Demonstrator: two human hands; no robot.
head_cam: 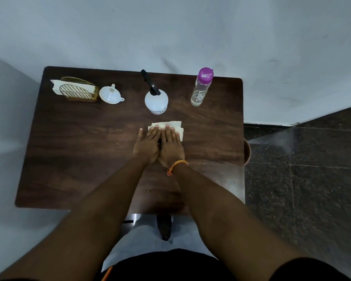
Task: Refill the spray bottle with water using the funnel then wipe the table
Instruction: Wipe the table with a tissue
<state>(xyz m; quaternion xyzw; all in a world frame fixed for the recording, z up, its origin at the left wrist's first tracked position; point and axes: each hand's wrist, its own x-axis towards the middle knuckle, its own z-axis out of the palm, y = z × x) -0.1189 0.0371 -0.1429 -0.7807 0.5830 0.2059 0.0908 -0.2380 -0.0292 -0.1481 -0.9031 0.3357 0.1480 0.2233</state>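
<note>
We press both flat hands, left (146, 147) and right (171, 148), on the tissue (175, 125) and should rub to every table (69, 159) edge.

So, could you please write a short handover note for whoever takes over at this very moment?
Left hand and right hand: side by side, fingers straight, both pressing the paper towel flat on the table.
Along the far edge, left to right: napkin holder, funnel lying loose, spray bottle with its black sprayer head on, water bottle with its purple cap on.
Done: apparently the refill.
Left: wipe the table; how much is already wiped cannot be told.
</note>
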